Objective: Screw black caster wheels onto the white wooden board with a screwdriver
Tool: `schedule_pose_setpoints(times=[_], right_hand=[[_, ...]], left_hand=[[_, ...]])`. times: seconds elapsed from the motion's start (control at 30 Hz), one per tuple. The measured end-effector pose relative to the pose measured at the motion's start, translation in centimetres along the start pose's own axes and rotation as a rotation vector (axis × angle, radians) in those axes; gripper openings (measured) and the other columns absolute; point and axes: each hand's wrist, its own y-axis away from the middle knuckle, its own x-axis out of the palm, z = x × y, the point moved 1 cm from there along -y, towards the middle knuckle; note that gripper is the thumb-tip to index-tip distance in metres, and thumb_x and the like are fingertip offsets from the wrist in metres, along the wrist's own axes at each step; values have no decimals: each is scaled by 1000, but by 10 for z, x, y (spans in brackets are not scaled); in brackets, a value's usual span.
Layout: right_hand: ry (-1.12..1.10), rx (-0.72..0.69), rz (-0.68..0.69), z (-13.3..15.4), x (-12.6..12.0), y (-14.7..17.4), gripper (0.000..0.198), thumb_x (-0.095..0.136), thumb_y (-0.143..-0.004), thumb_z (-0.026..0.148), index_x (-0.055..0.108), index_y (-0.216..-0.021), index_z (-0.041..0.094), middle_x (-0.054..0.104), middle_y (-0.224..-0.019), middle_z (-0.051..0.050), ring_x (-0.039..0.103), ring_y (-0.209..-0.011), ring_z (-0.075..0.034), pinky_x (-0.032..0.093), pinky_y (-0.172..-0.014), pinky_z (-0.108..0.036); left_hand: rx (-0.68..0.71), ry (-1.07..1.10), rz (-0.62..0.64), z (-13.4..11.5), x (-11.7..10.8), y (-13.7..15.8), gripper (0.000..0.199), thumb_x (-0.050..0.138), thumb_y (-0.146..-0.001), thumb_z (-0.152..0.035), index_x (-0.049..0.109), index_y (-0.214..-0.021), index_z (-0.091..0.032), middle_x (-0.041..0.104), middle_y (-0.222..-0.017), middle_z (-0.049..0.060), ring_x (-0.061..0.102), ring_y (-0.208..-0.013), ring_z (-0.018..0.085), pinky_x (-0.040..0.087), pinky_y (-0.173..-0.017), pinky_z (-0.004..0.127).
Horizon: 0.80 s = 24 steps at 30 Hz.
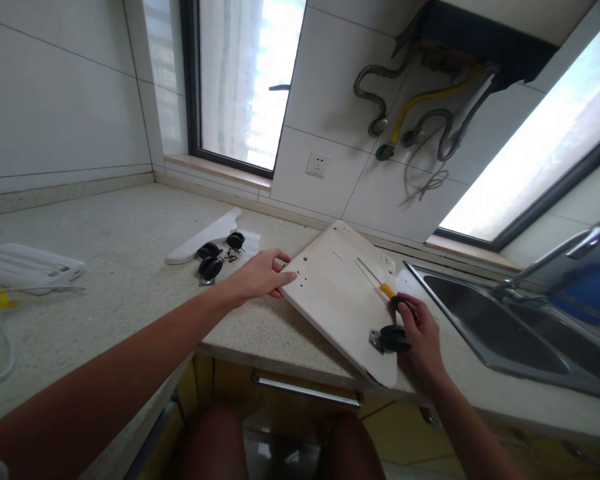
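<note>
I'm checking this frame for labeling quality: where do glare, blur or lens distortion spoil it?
Head view: both windows blow out white; wide-angle bending tilts walls and counter; the faucet is smeared; the left hand, white board and right hand with the screwdriver stay fairly sharp.

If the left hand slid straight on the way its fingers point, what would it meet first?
The left hand already rests on the edge of the white board, fingers pointing right across it. Straight on, it would likely reach the screwdriver lying on the board, though depth is unclear.
</note>
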Motion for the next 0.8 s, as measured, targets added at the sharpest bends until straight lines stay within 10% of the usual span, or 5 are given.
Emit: schedule_pose_setpoints(times=[0.17, 0.4, 0.8], right_hand=[[206, -176, 88, 1, -2, 1, 43, 68, -110, 56, 73, -132, 19, 75, -126, -9, 73, -115, -25, 60, -108, -52], [247, -255, 69, -7, 2, 1, 42, 65, -112, 55, 72, -134, 20, 75, -129, -10, 73, -115, -24, 62, -105, -49], [180, -247, 60, -10, 1, 0, 40, 68, -112, 51, 73, -135, 19, 75, -132, -10, 74, -118, -25, 63, -107, -50]], left_hand=[[66, -203, -15, 15, -23, -20, 46, 60, -105, -55, 77, -122, -16, 84, -116, 16, 83, -73, 24, 70, -70, 39], [382, -573, -3, 52, -17, -45, 47, 57, -102, -33, 79, -141, -18, 76, -155, 16, 65, -152, 35, 45, -133, 54], [421, -948, 86, 66, -1, -46, 63, 63, -97, -17, 70, -159, -27, 75, -157, 10, 75, -142, 33, 60, -118, 41]])
